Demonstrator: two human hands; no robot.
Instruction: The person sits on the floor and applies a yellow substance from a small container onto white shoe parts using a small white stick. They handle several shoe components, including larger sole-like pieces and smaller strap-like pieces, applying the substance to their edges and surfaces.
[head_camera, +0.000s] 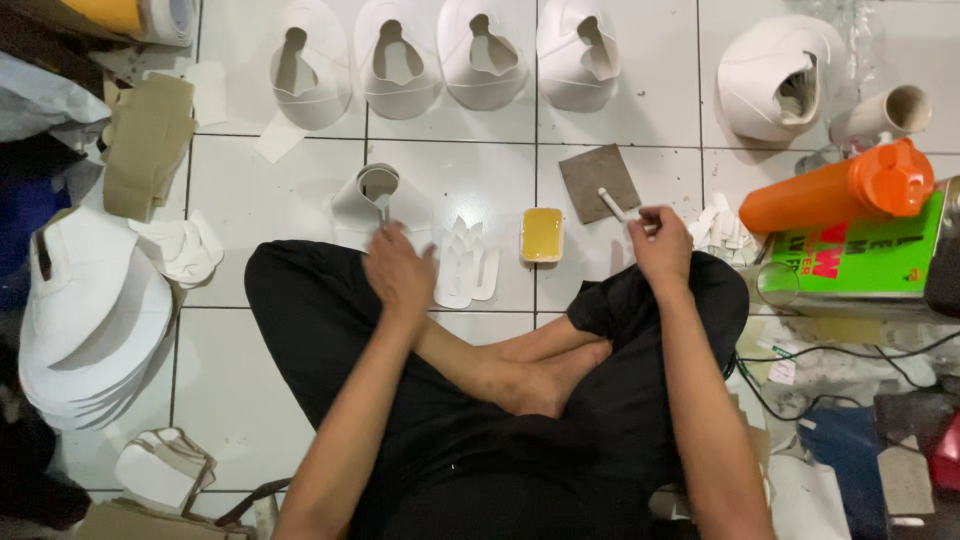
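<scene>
Your left hand (398, 272) rests on a white cut piece (372, 192) curled up on the floor just ahead of your left knee; the fingers close over its near edge, though how tightly you cannot tell from here. The piece stands beyond the fingers, its open curl facing up, and your left hand is by far the nearer one. Your right hand (660, 245) pinches a thin white stick (612, 205) between narrow fingers, its long axis running up and to the left from the grip, its tip over a brown square pad (598, 180). Between the hands, nearer the right, sits a small tub of yellow glue (542, 234), with a fan of white strips (466, 268) just beside the left hand. Farther out, a row of white shoe uppers (440, 55) lines the tiled floor (250, 170), an orange bottle (840, 192) lies to the right, and stacked white pieces (90, 330) lie to the left.
</scene>
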